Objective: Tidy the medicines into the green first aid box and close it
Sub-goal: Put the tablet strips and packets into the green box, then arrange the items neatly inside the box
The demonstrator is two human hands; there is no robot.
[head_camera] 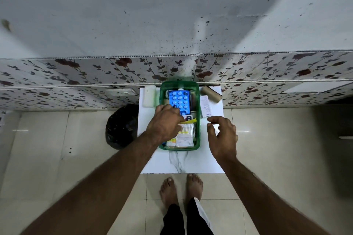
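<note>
The green first aid box (197, 131) sat open on the white counter (191, 164), a blue blister pack (179, 101) inside. The left hand (164, 124) reached into it, grip hidden. The right hand (222, 135) hovered beside it, fingers loosely spread, empty.

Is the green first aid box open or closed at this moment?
Open. The green first aid box has no lid over it: the blue blister pack and cotton swab packet inside show plainly.

Head view, steeply down over table (191, 162)
</note>
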